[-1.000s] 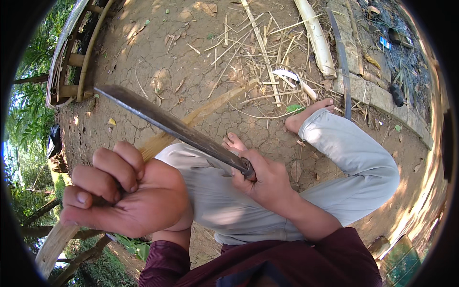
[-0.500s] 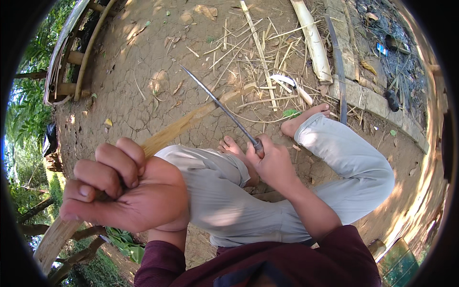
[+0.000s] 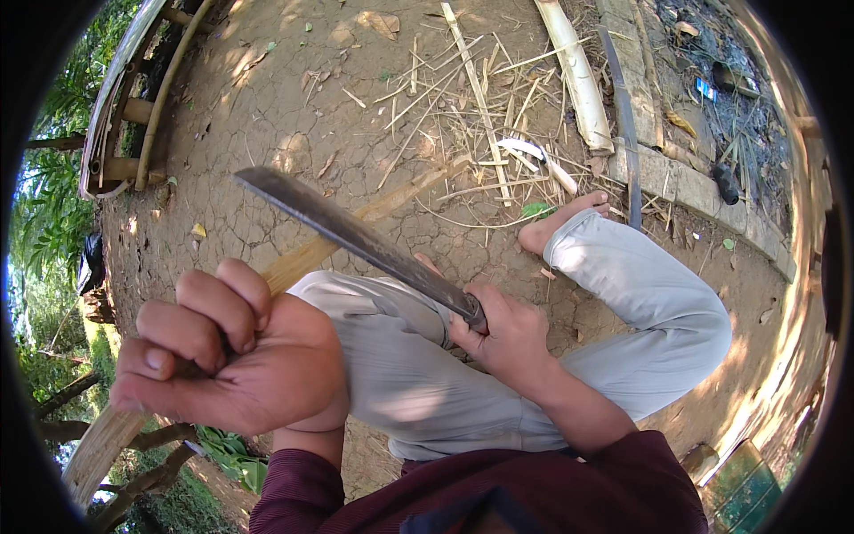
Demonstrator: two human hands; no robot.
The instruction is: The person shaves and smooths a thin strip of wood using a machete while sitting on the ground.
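Observation:
Close to the camera, my left hand (image 3: 240,356) is closed around a long pale wooden strip (image 3: 307,261). One end of the strip runs off toward the lower left; the other slants away to the ground between the scattered slivers. My right hand (image 3: 509,336) grips the handle of a machete (image 3: 365,251) above my lap. The machete's broad dark blade points to the upper left, its flat side showing. It crosses over the strip beyond my left hand; whether blade and strip touch, I cannot tell.
Thin split slivers (image 3: 498,98) litter the cracked earth ahead. A thick pale pole (image 3: 576,80) and a long dark flat bar (image 3: 627,133) lie near my bare foot (image 3: 560,227). Ashes (image 3: 738,107) are at the far right. A bamboo frame (image 3: 142,111) stands at the left.
The machete has swung toward the left and turned, from its thin edge to its broad side. My right hand has lowered slightly. My left hand and the strip have hardly moved.

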